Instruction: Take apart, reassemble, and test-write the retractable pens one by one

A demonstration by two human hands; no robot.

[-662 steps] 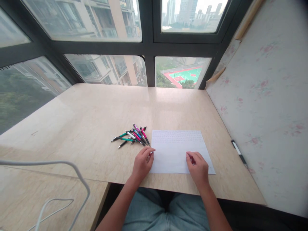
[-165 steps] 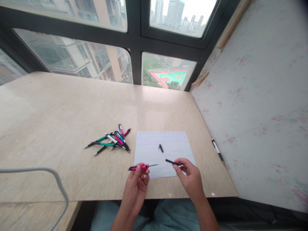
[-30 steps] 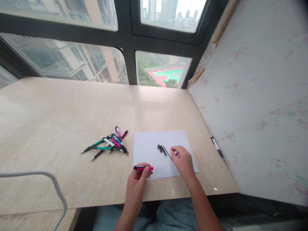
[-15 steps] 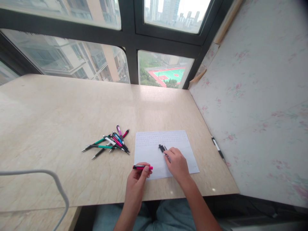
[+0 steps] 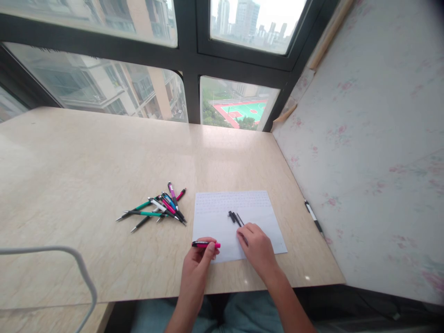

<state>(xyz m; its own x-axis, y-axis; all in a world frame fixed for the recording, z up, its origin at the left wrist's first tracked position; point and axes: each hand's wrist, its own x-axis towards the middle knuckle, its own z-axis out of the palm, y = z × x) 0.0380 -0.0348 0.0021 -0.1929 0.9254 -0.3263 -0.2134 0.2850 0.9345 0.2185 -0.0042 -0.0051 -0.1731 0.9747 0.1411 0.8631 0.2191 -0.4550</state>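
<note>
My left hand [image 5: 197, 266] is closed around the pink barrel of a pen [image 5: 201, 244], which it holds level above the lower left of a sheet of paper [image 5: 211, 224]. Lines of handwriting run across the top of the sheet. On the paper, my right hand [image 5: 257, 247] has its fingers pinched at the lower ends of thin dark pen parts [image 5: 238, 219]. Those ends are partly hidden by the fingers. A short black pen piece [image 5: 231, 216] lies beside them, to the left.
Several pens [image 5: 157, 210] in green, pink, blue, white and purple lie in a loose pile left of the paper. One white and black pen [image 5: 313, 216] rests along the wall. A grey cable [image 5: 78, 259] curves over the table [image 5: 104, 157] at lower left. Windows stand behind.
My right hand has slid slightly down and right, showing more of the dark pen parts. My left hand keeps the pink barrel. The camera view has shifted a little.
</note>
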